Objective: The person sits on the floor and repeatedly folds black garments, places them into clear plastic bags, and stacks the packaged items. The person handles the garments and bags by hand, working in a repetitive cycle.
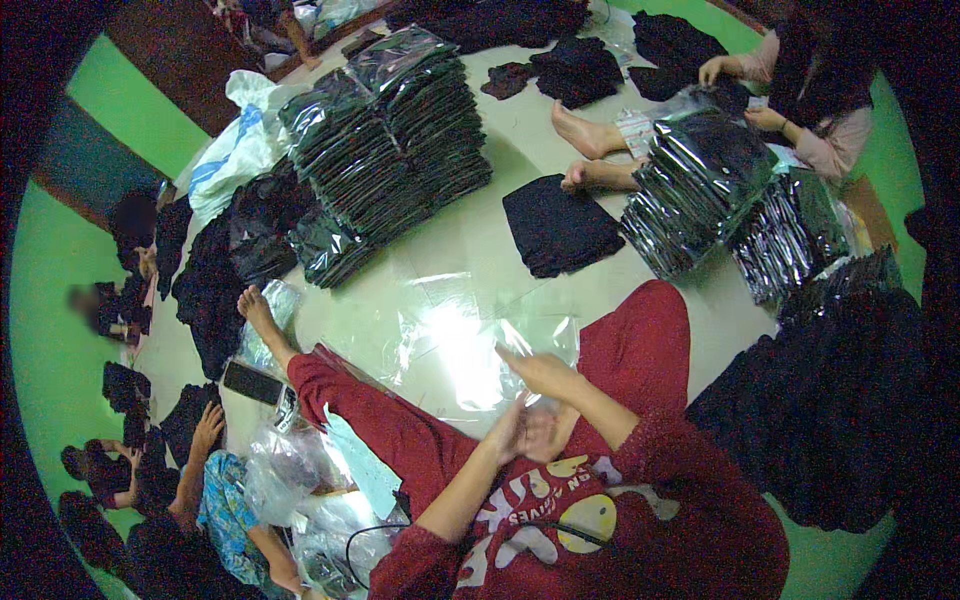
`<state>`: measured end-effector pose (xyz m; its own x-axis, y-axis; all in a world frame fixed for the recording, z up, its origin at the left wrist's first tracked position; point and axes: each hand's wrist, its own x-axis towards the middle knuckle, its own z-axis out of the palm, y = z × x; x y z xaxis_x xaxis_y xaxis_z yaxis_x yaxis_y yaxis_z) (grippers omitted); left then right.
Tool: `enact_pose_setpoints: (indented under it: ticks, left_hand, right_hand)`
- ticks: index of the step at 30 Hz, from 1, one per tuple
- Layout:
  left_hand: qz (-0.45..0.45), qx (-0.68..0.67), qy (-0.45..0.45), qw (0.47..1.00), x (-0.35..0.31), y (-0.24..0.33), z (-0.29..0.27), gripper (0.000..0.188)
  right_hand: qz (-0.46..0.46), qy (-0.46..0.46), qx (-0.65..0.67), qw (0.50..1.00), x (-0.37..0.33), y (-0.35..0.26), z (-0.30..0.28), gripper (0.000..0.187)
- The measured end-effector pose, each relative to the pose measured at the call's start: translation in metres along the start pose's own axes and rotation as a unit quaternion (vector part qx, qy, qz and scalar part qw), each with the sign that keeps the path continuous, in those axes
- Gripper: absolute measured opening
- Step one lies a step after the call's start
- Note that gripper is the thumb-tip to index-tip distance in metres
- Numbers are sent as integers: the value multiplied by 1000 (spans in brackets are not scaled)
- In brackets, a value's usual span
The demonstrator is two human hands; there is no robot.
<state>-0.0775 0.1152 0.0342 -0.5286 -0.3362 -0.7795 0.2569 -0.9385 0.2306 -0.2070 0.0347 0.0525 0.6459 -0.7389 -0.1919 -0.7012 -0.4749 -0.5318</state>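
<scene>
In front of my crossed legs, a thin clear plastic bag spreads above the pale floor, its outline partly lost in glare. My left hand has its fingers curled at the bag's near edge. Just above it, my right hand lies against the plastic with its fingers stretched out to the left, slightly blurred. Farther off, a folded black garment rests flat on the floor.
A tall stack of bagged black garments stands at the far left, with smaller stacks at the right. A black cloth heap lies beside my right knee. A phone and loose plastic bags lie left. Other people sit around.
</scene>
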Motion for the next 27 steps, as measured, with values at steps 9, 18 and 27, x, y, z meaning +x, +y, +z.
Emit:
enact_pose_setpoints:
  ticks: [9,18,27]
  left_hand:
    - [313,482,0,818,-27,107,26,29]
    - [418,213,221,855,133,218,24,13]
    - [293,274,237,885,165,260,33,18]
  right_hand:
    - [-80,69,-25,994,19,25,67,41]
    - [-118,-46,-119,985,14,7,88,30]
    - [-152,-105,-65,980,23,4,106,36]
